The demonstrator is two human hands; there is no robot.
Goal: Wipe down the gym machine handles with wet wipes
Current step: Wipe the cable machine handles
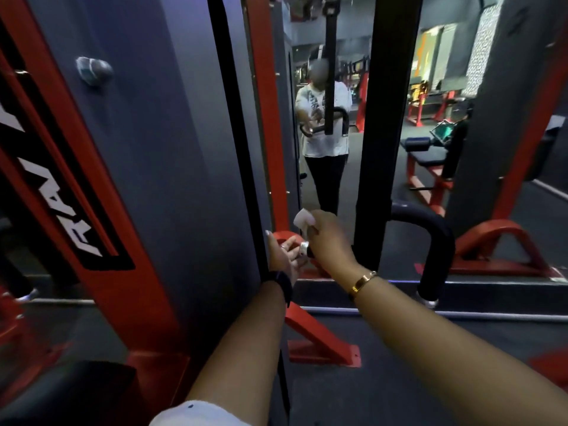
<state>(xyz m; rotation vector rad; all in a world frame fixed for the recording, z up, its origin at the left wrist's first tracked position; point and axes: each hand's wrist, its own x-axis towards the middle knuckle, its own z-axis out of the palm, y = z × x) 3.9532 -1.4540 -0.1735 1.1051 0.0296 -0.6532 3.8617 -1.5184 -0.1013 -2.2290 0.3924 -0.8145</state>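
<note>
At lower centre of the frame, just right of the red upright (264, 118), the two hands meet on the near end of the handle (430, 232), a black U-shaped bar hanging from a broad black strap (385, 118). The left hand (284, 256) has its fingers loosely round the bar's chrome end cap, thumb raised. Since a hanging bar would swing away under a push, this grip is probably there to steady it. The right hand (330, 238) is closed on a white wipe (301, 220), bunched in the fingers with a corner poking out above the knuckles. It sits on the bar just beside the cap, but motion blur hides whether the wipe wraps the bar or only presses on it. Balling the wipe likely gives a thicker, wetter pad for rubbing. Right of centre the bar bends down to a second chrome end, well apart from both hands and apparently not yet reached, so the wiping looks to be at its start on this handle. Above centre, a mirror (325, 186) behind the machine shows the same pose: bar on strap, both hands at one end.
</note>
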